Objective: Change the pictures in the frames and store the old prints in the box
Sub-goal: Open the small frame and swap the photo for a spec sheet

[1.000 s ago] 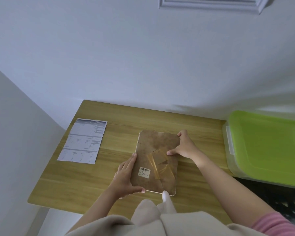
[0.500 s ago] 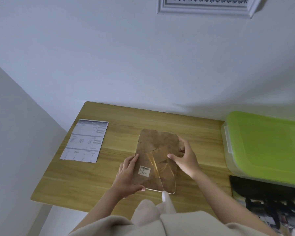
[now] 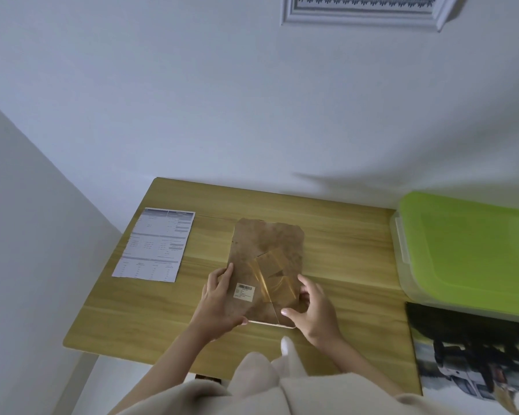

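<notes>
A picture frame [image 3: 267,250] lies face down on the wooden table [image 3: 342,244], its brown backing board up, with a fold-out stand and a barcode sticker. My left hand [image 3: 219,304] grips the frame's near left edge, thumb across the bottom corner. My right hand [image 3: 313,313] holds the near right corner, thumb on the backing and fingers curled at the edge. A printed sheet [image 3: 156,245] lies flat to the left. A clear box with a green lid [image 3: 468,253] stands at the right, lid on.
A dark photo print [image 3: 474,354] lies at the table's near right corner below the box. A white framed picture [image 3: 366,10] hangs on the wall above. A side wall stands close on the left. My beige clothing fills the bottom of the view.
My right hand slid from the frame's far right edge down to its near right corner. My left hand stayed on the near left edge.
</notes>
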Tool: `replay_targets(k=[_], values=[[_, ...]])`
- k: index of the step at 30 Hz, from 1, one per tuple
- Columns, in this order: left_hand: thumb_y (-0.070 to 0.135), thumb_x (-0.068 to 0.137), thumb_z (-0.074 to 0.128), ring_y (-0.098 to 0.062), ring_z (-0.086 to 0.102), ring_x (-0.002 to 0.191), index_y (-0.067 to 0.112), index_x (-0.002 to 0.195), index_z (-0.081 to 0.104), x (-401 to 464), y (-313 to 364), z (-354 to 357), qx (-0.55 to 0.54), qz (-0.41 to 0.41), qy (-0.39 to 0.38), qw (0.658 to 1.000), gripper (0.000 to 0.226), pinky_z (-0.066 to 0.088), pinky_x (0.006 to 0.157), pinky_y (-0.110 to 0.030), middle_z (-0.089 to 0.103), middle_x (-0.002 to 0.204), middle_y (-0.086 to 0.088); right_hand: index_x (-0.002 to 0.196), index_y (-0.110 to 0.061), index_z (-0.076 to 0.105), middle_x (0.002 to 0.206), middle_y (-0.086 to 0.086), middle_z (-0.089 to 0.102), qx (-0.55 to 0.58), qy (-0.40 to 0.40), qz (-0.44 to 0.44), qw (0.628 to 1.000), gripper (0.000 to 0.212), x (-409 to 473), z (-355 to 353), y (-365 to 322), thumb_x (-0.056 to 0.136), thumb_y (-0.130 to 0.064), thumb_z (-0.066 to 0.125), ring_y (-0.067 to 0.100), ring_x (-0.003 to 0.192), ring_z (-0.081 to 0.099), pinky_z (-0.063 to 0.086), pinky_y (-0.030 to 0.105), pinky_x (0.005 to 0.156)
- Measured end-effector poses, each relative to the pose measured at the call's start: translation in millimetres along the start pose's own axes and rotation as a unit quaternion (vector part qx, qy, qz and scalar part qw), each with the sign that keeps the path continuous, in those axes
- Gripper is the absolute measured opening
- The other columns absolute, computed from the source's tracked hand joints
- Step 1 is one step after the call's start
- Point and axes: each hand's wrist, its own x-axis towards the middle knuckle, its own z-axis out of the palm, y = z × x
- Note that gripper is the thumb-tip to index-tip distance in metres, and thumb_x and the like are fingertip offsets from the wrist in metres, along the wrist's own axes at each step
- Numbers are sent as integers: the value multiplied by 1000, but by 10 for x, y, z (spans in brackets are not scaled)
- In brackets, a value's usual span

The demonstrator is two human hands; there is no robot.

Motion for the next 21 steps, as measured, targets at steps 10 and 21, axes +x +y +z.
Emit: replay_targets(k=[10,21], values=[[29,58,85,-19,25,127,22,149,2,132,-34,-560,30,-20,31,999,123,35,108,-38,17,140,4,141,-20,38,120,-3,50,-1,-6,-45,999,82,240,278,-467,70,-24,80,10,112,50,39,17,89],[22,66,81,-19,28,136,3,147,15,331,639,-63,12,44,8,999,106,29,113,-32,26,146,-5,142,-12,37,129,2,48,34,57,34,997,81,179,-470,-8,72,-11,79,12,108,50,46,22,87]])
